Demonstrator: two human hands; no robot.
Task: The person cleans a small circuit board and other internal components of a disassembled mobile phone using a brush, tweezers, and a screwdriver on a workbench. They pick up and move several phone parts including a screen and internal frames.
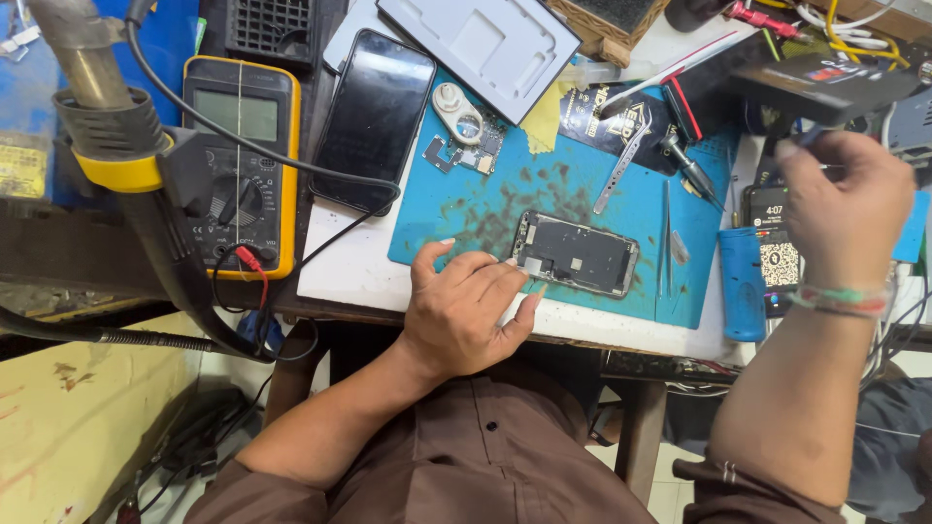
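— Two hands were in my view. What did you have nearest you?

— My left hand (466, 311) lay closest, palm down on the near edge of the white table (345, 277), fingers loosely spread and gripping nothing. Its fingertips rested at the left end of the opened phone chassis (575, 254), touching or all but touching it.

— And where was that chassis?

— Flat on the blue work mat (544, 194), near the mat's front edge, its insides facing up. Dark smudges stained the mat behind it.

— Your right hand?

— My right hand (843, 215), a woven band at the wrist, was raised over the right side of the bench with the fingers curled. I saw it from the back, so I could not tell whether it pinched anything. Beneath it lay a lit phone (772, 243) and, just beside that, a blue cylinder (743, 283).

— Anything between the hands?

— Tweezers (667, 238) lay on the mat right of the chassis, and a second pair (621, 160) sat farther back, angled.

— And farther off?

— A dark phone (374, 116) lay face up left of the mat, and a yellow multimeter (243, 155) sat beyond it, with a black cable across both. A small circuit board (466, 146) and a round white part (456, 112) sat at the mat's far corner, a pale frame plate (495, 44) behind them.
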